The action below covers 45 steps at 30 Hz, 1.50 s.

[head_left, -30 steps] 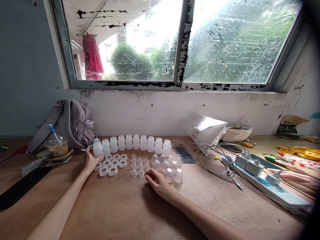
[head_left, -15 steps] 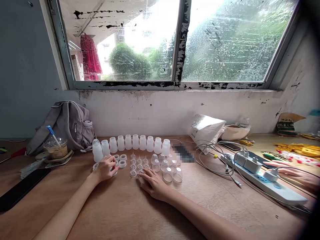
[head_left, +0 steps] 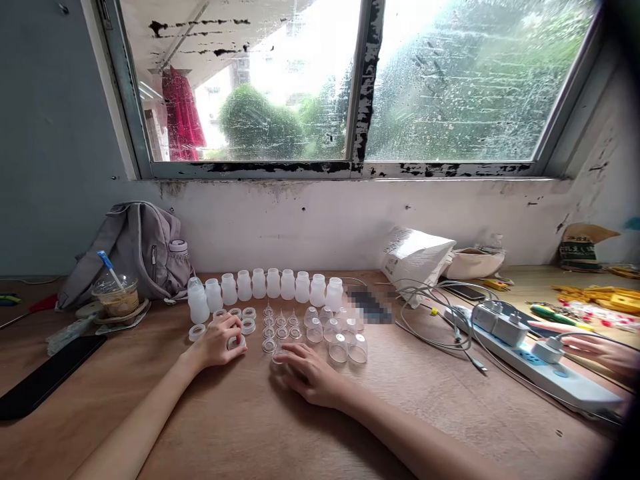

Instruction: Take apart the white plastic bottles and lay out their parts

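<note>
My left hand curls over the white screw rings, with thumb and fingers closed around one bottle ring. Other rings lie beside and behind it, partly hidden. My right hand pinches a clear bottle nipple at the front of the nipple group, low over the table. More clear nipples stand in short rows behind. To the right are several clear domed caps. Frosted baby bottles form a curved row at the back; the leftmost bottle has a clear cap on.
At left are a grey backpack, a drink cup and a black flat object. A white power strip, looped cables and a white package lie right. Another person's hand is at the far right.
My right hand has drawn slightly toward me and left, and a nipple now shows in its fingertips. My left hand has shifted slightly right and closed around a ring.
</note>
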### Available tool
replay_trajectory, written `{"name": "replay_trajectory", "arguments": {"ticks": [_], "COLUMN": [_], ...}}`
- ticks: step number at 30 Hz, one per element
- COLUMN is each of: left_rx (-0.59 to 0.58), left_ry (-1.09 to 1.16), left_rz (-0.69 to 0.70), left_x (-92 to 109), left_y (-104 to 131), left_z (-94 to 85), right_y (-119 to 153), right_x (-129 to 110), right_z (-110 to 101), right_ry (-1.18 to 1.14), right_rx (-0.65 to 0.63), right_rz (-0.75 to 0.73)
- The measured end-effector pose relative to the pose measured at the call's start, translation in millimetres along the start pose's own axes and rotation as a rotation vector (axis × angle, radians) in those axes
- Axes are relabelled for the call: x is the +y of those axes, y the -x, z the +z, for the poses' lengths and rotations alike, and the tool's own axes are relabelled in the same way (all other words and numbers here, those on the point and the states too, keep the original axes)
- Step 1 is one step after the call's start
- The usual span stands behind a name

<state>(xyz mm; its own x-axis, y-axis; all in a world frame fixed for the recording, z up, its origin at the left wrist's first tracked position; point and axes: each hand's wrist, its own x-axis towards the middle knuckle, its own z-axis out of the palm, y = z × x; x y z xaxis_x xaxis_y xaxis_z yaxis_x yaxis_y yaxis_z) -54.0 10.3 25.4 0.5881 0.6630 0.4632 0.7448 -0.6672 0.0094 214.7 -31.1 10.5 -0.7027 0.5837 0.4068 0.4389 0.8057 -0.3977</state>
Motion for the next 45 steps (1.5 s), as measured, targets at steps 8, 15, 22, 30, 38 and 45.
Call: {"name": "replay_trajectory", "arguments": {"ticks": [8,15,22,30,38,45], "left_rx": [0.078,0.149,0.091,0.03,-0.058,-0.065], "left_ry": [0.034,0.093,0.133,0.168,0.158,0.183], "left_rz": [0.063,0.23,0.277,0.284,0.27,0.289], "left_x": [19,48,59,62,61,64], "left_y": [-2,-5,-8,-8,-8,-9], "left_z": [-3.6,1.2,9.3,6.1,9.2,6.6], "right_y": [3,2,1,4,3,3], "right_x": [-7,1,11,12,12,11], "right_z": [-3,5,10,13,13,12], "right_ry": [-0.041,-0.057,-0.025,-0.073,-0.081,-0.068], "right_rx": [-0.067,0.121,0.274,0.295,0.249,0.221], "right_rz": [-0.054,-0.026,0.071,0.141,0.14,0.134]}}
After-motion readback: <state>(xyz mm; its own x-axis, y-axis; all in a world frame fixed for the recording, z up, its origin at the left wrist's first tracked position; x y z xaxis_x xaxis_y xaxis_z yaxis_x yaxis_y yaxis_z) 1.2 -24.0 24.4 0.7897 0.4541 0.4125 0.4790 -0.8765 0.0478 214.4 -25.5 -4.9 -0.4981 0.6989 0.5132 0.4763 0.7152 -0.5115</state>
